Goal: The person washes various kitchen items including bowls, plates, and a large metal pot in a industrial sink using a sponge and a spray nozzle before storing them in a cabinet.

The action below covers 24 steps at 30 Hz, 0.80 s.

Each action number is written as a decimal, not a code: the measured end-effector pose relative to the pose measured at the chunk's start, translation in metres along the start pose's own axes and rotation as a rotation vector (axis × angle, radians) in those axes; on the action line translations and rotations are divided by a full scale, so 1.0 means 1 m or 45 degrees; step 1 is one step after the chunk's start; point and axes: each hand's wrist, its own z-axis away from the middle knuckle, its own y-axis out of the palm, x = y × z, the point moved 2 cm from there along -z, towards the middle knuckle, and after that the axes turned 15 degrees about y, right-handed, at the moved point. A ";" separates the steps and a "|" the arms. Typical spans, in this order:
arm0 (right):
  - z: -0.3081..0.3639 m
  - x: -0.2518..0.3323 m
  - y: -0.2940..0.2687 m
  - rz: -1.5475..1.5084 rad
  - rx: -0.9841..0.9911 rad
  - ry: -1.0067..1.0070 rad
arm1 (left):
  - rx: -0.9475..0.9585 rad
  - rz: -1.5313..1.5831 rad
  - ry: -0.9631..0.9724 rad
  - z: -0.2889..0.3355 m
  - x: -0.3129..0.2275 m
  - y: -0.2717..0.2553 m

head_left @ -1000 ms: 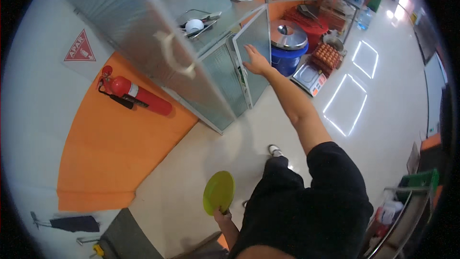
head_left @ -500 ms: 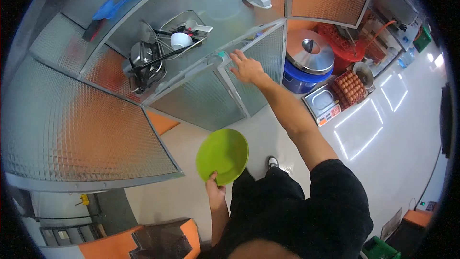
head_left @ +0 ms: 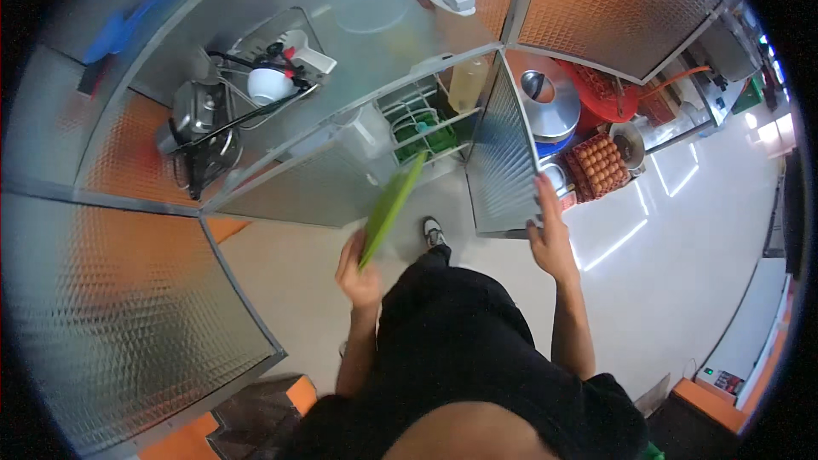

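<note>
My left hand grips the rim of a shallow green bowl, now tilted nearly edge-on in front of the cabinet opening. A textured glass cabinet door with a metal frame stands swung outward on the right. At its free edge is my right hand, fingers stretched out and thumb apart; contact with the frame is hard to make out. Inside the cabinet are a white wire rack, a green basket, a whitish plastic container and a yellowish clear container.
On the counter above sit a white bowl, utensils in a wire basket and metal pans. Right of the door are a lidded metal pot, a red tub and a tray of eggs. Another glass panel spans the left.
The cabinet door has swung open to the right, with my right hand moving right and nearer. The green bowl has been raised and turned from face-up to nearly edge-on.
</note>
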 end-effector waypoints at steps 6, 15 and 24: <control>-0.015 -0.057 -0.052 0.135 -0.351 0.552 | 0.378 -0.151 0.535 -0.095 0.067 0.125; -0.049 -0.088 -0.078 0.349 -0.434 0.655 | 0.384 -0.121 0.282 -0.154 0.141 0.234; -0.065 -0.091 -0.095 0.397 -0.254 0.637 | 0.635 -0.620 -0.223 -0.167 0.228 0.260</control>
